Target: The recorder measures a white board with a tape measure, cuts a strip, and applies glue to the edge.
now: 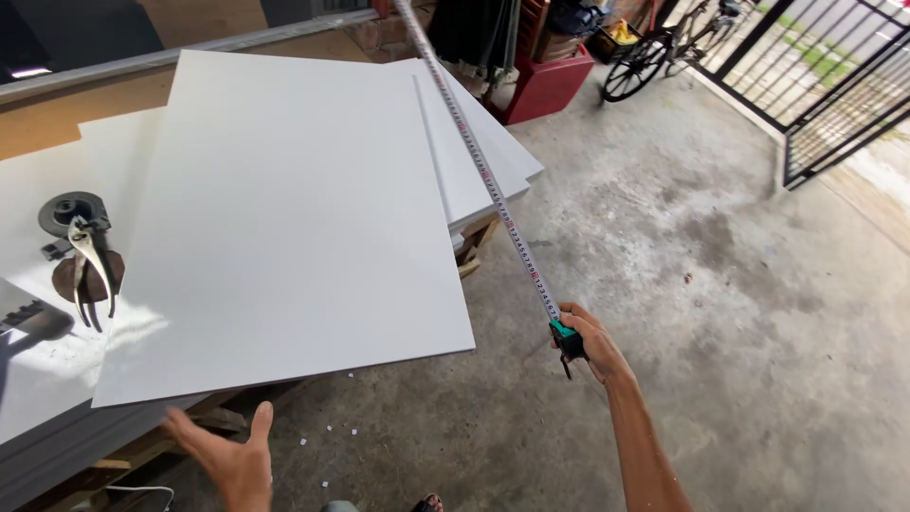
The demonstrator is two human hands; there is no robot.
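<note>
Tape [493, 190]: pulled far out, long axis running from the case up and away to the frame's top, crossing over the far boards' right corner.
Case [567, 338]: green, at the tape's near end, right of the top board [284, 218] and clear of its edge, above the floor [720, 313].
Right hand [590, 343]: nearer; grip clamped on the case, arm stretched forward.
Left hand [232, 450]: grip apart, palm open, empty, just below the board's near edge.
Tabletop [38, 171]: pliers [90, 270] lie left.

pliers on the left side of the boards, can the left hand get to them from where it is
Probably yes: the left hand is open and empty below the white board's near edge, and the pliers lie uncovered on the boards, nothing between.
</note>
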